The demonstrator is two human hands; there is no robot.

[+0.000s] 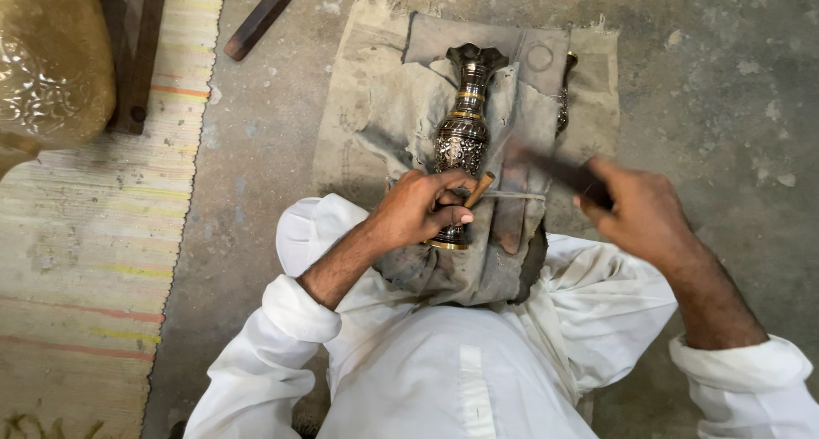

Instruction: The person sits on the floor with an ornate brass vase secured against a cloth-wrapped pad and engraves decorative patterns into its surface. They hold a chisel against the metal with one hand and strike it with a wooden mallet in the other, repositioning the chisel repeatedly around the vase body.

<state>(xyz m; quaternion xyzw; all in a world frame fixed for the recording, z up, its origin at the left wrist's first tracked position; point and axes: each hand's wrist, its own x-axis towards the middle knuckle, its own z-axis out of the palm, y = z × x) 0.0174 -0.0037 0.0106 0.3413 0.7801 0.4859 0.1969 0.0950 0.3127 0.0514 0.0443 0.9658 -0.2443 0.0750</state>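
A dark engraved metal vase [463,132] with gold bands lies on a grey cloth [384,106] over my lap, its mouth pointing away from me. My left hand [422,207] is closed around the vase's lower part and pinches a small wooden-handled chisel [479,189] against it. My right hand [640,209] grips a dark hammer-like tool [559,170], blurred with motion, raised to the right of the chisel. Both white sleeves are rolled up.
A striped woven mat [94,234] covers the floor on the left. A dark wooden stick [263,16] lies on the concrete at the top. A shiny gold embossed vessel [47,59] sits top left beside a wooden frame [141,55]. A thin metal tool [564,93] rests on the cloth.
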